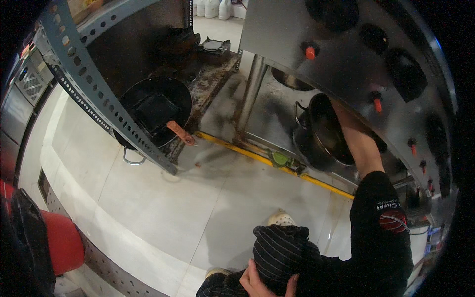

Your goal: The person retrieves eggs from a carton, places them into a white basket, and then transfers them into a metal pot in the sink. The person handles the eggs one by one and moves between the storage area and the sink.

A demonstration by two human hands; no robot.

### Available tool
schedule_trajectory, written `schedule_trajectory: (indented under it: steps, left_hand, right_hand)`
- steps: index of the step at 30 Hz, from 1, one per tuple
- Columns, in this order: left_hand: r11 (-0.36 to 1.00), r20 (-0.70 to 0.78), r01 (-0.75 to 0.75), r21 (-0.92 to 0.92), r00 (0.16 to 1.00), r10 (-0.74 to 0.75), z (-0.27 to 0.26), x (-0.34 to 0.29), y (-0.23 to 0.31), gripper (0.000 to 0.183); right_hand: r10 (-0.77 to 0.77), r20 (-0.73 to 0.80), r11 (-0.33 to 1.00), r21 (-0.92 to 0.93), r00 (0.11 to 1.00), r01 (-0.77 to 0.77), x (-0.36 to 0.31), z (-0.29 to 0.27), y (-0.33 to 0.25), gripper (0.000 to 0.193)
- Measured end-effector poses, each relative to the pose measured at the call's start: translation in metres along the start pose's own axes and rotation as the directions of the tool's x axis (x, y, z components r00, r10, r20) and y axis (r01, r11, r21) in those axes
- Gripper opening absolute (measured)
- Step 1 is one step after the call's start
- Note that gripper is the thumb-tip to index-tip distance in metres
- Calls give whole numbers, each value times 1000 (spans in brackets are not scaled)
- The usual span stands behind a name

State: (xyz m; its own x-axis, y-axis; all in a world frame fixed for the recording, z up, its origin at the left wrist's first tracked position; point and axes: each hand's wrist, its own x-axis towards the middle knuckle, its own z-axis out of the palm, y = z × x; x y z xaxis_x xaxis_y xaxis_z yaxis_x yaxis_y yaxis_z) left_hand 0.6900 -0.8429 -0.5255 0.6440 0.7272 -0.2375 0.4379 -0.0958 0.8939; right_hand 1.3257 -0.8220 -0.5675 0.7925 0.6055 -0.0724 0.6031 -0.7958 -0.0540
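Observation:
Crouched low, I have my left hand (257, 283) resting over my knee in dark striped trousers (281, 250), thumb and fingers apart. My right forearm (361, 143), bare below a black sleeve, reaches under the front of a steel stove (341, 64). Behind the stove's edge my right hand is hidden, so its fingers do not show. The forearm passes in front of a large dark pot (311, 146) with a looped metal handle, standing on the low shelf (267, 106). Another round metal vessel (292, 79) sits farther back on that shelf.
A perforated metal rack (94, 79) stands at left, with a black pan (173, 91) and a brown-handled square pan (157, 111) low in it. A yellow pipe (242, 152) with a green valve (280, 159) runs along the stove's base. A red bin (62, 242) is at lower left.

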Motion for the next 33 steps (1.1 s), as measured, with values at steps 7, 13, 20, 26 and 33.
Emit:
schedule_trajectory:
  steps: [7, 13, 20, 26, 33]
  left_hand:
    - [1000, 30, -4, -20, 1000, 5, -3, -1, -6, 107]
    - [999, 34, -6, -53, 999, 8, -6, 2, 3, 107]
    - [995, 78, 7, -103, 997, 1, -15, 14, 1, 92]
    - [959, 28, 193, -207, 981, -191, -15, 22, 26, 66]
    - [906, 172, 414, 92, 889, -424, -37, -37, 74, 51]
  right_hand:
    - [2, -148, 994, 104, 989, 13, -84, -7, 13, 40]
    - [-97, -288, 988, 90, 953, 128, -160, -19, -15, 35]
    - [-502, -370, 848, -387, 782, 361, -268, -57, -69, 23]
    - [-505, -215, 860, -207, 836, 467, -331, -105, -87, 21]
    - [-448, 56, 892, 90, 892, 443, -426, -221, -108, 18]
